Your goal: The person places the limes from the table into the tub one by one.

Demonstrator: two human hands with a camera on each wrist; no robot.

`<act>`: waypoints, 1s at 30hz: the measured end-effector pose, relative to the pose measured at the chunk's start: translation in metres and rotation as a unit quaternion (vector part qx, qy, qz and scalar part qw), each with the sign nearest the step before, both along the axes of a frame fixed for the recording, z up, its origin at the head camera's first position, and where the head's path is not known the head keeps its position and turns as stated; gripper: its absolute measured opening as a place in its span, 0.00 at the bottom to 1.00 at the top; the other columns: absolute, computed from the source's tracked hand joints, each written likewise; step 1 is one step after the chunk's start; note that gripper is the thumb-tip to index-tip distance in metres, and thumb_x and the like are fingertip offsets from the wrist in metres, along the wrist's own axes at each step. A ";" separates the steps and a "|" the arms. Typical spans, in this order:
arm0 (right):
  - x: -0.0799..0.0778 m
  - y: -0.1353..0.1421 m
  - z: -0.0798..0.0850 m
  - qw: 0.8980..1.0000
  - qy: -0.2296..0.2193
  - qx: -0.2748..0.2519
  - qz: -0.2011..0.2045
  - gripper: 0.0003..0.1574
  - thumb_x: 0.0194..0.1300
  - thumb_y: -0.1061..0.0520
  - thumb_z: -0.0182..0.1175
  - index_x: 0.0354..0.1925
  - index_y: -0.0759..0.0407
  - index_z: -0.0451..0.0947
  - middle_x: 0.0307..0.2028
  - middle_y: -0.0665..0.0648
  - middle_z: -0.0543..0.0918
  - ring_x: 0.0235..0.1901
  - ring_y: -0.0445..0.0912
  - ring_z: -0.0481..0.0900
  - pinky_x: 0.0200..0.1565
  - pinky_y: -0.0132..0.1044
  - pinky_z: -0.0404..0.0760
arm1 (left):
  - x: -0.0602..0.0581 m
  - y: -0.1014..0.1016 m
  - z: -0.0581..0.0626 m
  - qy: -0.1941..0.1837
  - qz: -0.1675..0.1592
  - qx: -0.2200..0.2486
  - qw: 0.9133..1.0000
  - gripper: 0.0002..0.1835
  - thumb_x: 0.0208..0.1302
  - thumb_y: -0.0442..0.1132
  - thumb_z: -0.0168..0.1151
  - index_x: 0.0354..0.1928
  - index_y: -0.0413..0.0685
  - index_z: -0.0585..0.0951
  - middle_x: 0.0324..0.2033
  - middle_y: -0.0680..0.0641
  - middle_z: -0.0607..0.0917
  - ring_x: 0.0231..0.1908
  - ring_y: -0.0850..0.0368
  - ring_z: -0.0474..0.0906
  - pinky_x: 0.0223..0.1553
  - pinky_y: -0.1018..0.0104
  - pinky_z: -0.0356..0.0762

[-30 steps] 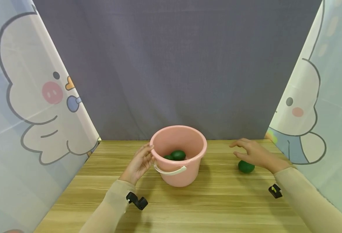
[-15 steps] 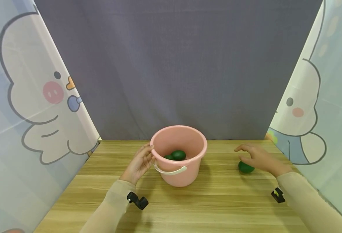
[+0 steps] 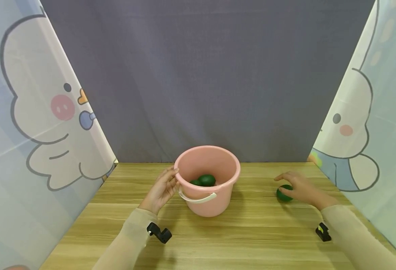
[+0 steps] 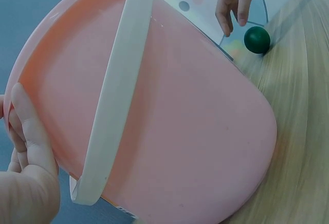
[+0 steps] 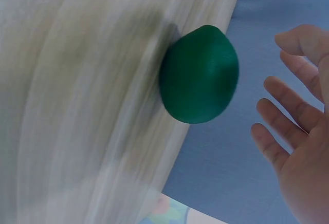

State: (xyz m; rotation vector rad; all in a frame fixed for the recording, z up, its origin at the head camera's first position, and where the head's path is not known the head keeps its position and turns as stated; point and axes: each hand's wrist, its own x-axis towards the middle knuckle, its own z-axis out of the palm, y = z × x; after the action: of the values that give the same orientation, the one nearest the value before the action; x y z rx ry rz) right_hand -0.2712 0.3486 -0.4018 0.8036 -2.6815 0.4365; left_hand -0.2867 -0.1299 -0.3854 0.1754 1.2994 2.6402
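My left hand (image 3: pixel 161 191) holds the rim of a pink bucket (image 3: pixel 215 202), the thumb outside below the lip. Two dark green rounded things, one of them an egg-shaped piece (image 3: pixel 206 180), lie inside the bucket. Its white handle (image 4: pixel 115 85) hangs down on the near side. On the table to the right lies another smooth green egg-shaped thing (image 5: pixel 200 75), slightly pointed at one end. Just over it hovers my right hand (image 3: pixel 302 190), fingers spread and bent a little; in the right wrist view a gap separates them from it.
The wooden table (image 3: pixel 252 240) runs back to a grey cloth (image 3: pixel 211 75). Cartoon-printed curtains stand along the left (image 3: pixel 49 157) and right sides. Each wrist wears a small black camera mount (image 3: pixel 159 232).
My right hand has lowered and shifted slightly right, down towards the green egg-shaped thing on the table. My left hand and the bucket have stayed in place.
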 end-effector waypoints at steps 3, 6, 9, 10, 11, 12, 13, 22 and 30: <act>0.000 0.002 -0.005 1.000 -0.017 -0.001 -0.009 0.20 0.63 0.60 0.70 0.53 0.62 0.80 0.50 0.63 0.81 0.52 0.66 0.76 0.50 0.65 0.79 | 0.000 0.000 0.000 0.000 -0.001 -0.001 1.000 0.15 0.74 0.31 0.51 0.59 0.43 0.68 0.44 0.45 0.74 0.30 0.63 0.77 0.26 0.81 0.81; -0.001 0.003 -0.009 1.000 -0.025 0.002 -0.012 0.21 0.63 0.59 0.69 0.53 0.63 0.79 0.51 0.64 0.81 0.52 0.66 0.77 0.50 0.64 0.80 | 0.001 0.001 0.000 0.000 0.002 -0.002 1.000 0.14 0.74 0.31 0.51 0.59 0.43 0.69 0.44 0.45 0.74 0.30 0.63 0.78 0.26 0.81 0.81; -0.001 0.004 -0.012 0.999 -0.028 0.002 -0.015 0.22 0.63 0.58 0.70 0.54 0.63 0.79 0.51 0.65 0.81 0.52 0.67 0.77 0.50 0.64 0.80 | 0.001 0.001 0.000 -0.001 0.002 0.002 1.000 0.14 0.74 0.31 0.52 0.58 0.43 0.69 0.43 0.45 0.74 0.29 0.63 0.78 0.26 0.81 0.81; -0.001 0.004 -0.013 0.999 -0.031 0.002 -0.017 0.22 0.63 0.58 0.70 0.54 0.64 0.79 0.51 0.65 0.81 0.52 0.67 0.77 0.50 0.65 0.80 | 0.001 0.001 0.000 -0.002 0.002 0.003 1.000 0.14 0.74 0.31 0.52 0.58 0.43 0.69 0.43 0.45 0.74 0.29 0.63 0.78 0.26 0.81 0.81; -0.001 0.005 -0.014 0.999 -0.035 -0.001 -0.020 0.23 0.63 0.57 0.70 0.54 0.64 0.79 0.51 0.66 0.81 0.52 0.67 0.76 0.51 0.65 0.79 | 0.001 0.001 0.000 -0.002 0.001 0.005 1.000 0.14 0.74 0.31 0.52 0.59 0.43 0.69 0.44 0.45 0.74 0.29 0.64 0.78 0.26 0.81 0.81; -0.001 0.005 -0.015 0.999 -0.040 -0.002 -0.022 0.24 0.63 0.57 0.70 0.55 0.64 0.78 0.51 0.66 0.81 0.52 0.68 0.76 0.51 0.66 0.78 | 0.001 0.001 0.001 -0.002 0.000 0.006 1.000 0.15 0.74 0.31 0.52 0.59 0.43 0.69 0.44 0.45 0.73 0.29 0.64 0.78 0.26 0.81 0.81; -0.001 0.005 -0.016 0.999 -0.044 -0.002 -0.025 0.25 0.62 0.56 0.71 0.55 0.64 0.78 0.52 0.67 0.80 0.53 0.68 0.76 0.52 0.67 0.78 | 0.001 0.001 0.001 -0.002 -0.001 0.007 1.000 0.15 0.74 0.31 0.52 0.60 0.42 0.68 0.44 0.45 0.73 0.29 0.64 0.78 0.26 0.81 0.81; -0.001 0.012 -0.025 0.998 -0.054 -0.012 -0.039 0.33 0.59 0.50 0.74 0.57 0.64 0.77 0.54 0.69 0.78 0.54 0.70 0.74 0.52 0.69 0.76 | 0.000 0.001 0.001 0.002 -0.002 0.004 1.000 0.14 0.74 0.31 0.52 0.58 0.42 0.69 0.44 0.45 0.73 0.30 0.64 0.78 0.26 0.81 0.81; -0.005 0.017 -0.035 0.997 -0.067 -0.019 -0.045 0.38 0.54 0.50 0.77 0.58 0.64 0.76 0.55 0.73 0.74 0.53 0.71 0.72 0.46 0.65 0.81 | 0.000 0.001 0.000 0.002 0.000 0.004 1.000 0.13 0.73 0.31 0.52 0.57 0.43 0.70 0.42 0.46 0.75 0.29 0.63 0.78 0.26 0.81 0.80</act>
State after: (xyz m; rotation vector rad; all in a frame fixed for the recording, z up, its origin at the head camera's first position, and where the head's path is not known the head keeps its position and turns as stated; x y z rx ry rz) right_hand -0.2757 0.3653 -0.4369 0.6624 -2.8104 0.5366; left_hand -0.2870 -0.1287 -0.3852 0.1829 1.2894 2.6465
